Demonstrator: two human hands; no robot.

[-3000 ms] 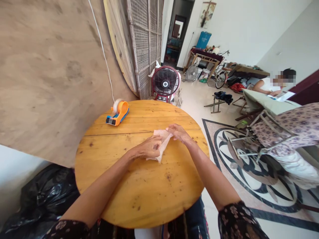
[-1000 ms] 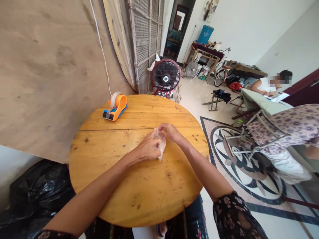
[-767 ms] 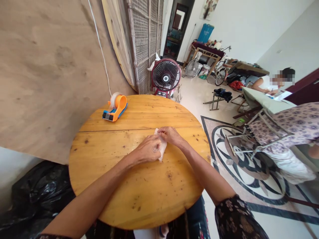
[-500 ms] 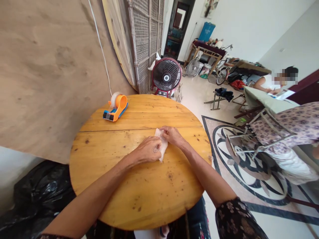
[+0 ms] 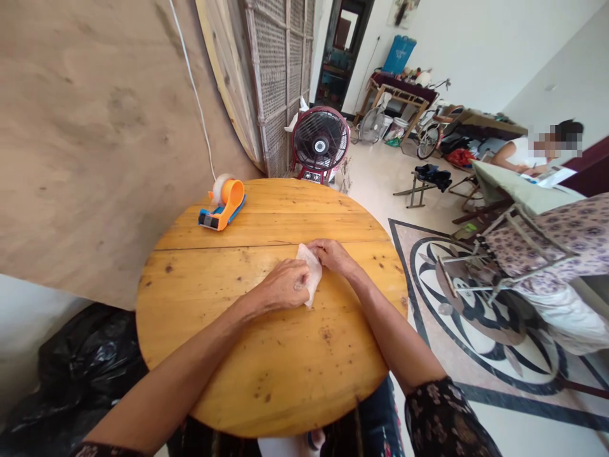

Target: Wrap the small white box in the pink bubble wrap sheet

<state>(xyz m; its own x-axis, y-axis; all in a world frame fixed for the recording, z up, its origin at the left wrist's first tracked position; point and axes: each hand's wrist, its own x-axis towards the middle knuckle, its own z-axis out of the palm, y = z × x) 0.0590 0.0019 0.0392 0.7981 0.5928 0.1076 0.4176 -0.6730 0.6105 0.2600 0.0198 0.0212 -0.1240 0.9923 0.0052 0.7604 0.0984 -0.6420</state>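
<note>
A small folded white tissue [image 5: 311, 274] lies near the middle of the round wooden table [image 5: 266, 355]. My left hand [image 5: 284, 285] rests on its left side with the fingers curled down onto it. My right hand [image 5: 333, 254] pinches the tissue's upper right edge with its fingertips. Both hands meet over the tissue and cover part of it.
An orange and blue tape dispenser [image 5: 222, 204] sits at the table's far left. A black plastic bag [image 5: 71, 368] lies on the floor at left. A red fan [image 5: 320, 141] stands beyond the table. Another person [image 5: 528, 155] sits at a table far right, beside a folding cot [image 5: 547, 247].
The tissue has been folded from a wider sheet into a narrow piece. Both hands have stayed on it, pressing it flat on the table.
</note>
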